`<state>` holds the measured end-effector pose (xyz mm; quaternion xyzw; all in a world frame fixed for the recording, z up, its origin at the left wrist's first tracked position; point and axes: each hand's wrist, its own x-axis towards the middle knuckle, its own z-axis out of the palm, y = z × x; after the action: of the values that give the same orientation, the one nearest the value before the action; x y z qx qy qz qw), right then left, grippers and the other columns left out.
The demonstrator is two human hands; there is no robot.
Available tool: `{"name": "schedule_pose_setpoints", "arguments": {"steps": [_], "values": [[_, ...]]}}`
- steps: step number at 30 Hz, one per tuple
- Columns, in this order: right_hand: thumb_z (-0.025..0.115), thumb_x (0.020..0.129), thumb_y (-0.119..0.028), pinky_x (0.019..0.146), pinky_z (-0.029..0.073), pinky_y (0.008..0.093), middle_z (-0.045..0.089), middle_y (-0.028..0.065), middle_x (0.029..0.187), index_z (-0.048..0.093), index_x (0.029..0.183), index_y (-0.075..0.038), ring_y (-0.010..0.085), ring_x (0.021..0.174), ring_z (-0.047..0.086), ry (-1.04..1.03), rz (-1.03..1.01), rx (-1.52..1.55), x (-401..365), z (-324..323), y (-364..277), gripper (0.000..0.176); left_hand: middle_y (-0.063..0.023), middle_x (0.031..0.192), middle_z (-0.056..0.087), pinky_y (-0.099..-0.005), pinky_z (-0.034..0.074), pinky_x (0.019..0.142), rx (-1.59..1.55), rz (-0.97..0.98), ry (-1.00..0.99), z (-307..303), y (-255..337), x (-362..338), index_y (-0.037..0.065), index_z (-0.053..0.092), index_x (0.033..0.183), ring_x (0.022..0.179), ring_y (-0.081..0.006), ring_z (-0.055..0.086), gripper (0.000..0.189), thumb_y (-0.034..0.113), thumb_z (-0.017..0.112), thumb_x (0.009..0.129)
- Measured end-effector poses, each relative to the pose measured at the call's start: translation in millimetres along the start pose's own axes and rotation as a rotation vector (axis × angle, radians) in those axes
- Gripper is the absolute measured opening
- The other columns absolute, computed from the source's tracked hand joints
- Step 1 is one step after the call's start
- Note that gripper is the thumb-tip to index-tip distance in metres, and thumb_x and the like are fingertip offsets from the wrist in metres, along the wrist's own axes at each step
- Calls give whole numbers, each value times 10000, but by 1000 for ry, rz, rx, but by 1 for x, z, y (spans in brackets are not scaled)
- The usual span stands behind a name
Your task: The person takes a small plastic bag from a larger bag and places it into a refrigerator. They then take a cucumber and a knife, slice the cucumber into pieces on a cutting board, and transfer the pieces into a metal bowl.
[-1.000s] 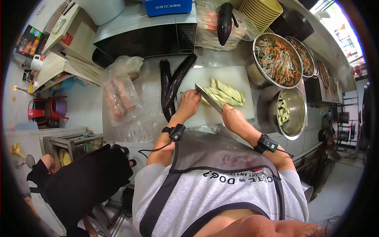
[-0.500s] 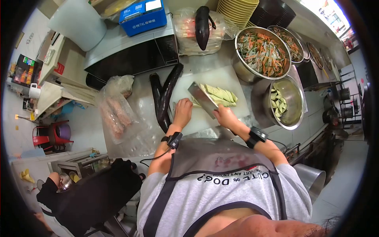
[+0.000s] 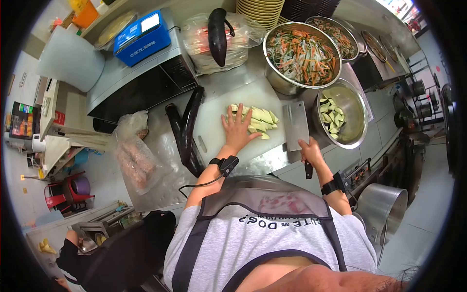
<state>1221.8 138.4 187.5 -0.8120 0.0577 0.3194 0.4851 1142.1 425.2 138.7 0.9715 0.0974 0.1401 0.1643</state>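
Slices (image 3: 265,116) on the board (image 3: 212,117) are partly covered by the splayed left hand (image 3: 237,130), seemingly to gather them, while the knife (image 3: 296,124) is gripped in the right hand (image 3: 311,151) near the bowl (image 3: 357,114), presumably for edge clearance.

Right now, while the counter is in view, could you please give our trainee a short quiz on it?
1. Which hand holds the cleaver?
2. True or false: the left hand is spread over cut pieces on the cutting board.
3. What lies on the plastic bag beyond the board?
A) a blue box
B) a whole dark eggplant
C) a metal bowl

Key:
1. The right hand.
2. True.
3. B.
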Motion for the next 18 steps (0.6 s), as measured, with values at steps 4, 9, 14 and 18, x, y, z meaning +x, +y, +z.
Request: {"name": "schedule_pose_setpoints", "arguments": {"steps": [4,9,14,18], "values": [[605,950,-218,353,356,301,354,-10,543,446,1060,-81,112,376,341,-121,154,336,5,12,20,237,-115,1570,217,-766,137,1015,6,-10,-40,-10,18,7,232,457,1430,1413,-507,111,1028,685,772,562],[586,965,-198,356,352,294,361,-16,534,446,1107,-86,109,378,352,-360,128,454,15,52,28,229,-163,1563,217,-805,102,969,15,-43,-31,-8,35,7,270,446,1443,1387,-580,74,1038,731,739,559],[533,969,-155,353,376,291,412,6,567,446,1105,-51,112,386,391,-441,47,360,10,104,4,192,-178,1537,254,-766,120,1004,-25,-120,25,-5,38,8,263,479,1414,1396,-547,105,937,665,749,612],[515,977,-148,347,375,298,424,16,568,437,1034,-29,122,377,405,-495,-31,266,4,124,-20,153,-168,1506,299,-645,204,1049,-107,-155,186,3,23,-3,188,524,1361,1390,-473,182,811,524,774,666]]}}
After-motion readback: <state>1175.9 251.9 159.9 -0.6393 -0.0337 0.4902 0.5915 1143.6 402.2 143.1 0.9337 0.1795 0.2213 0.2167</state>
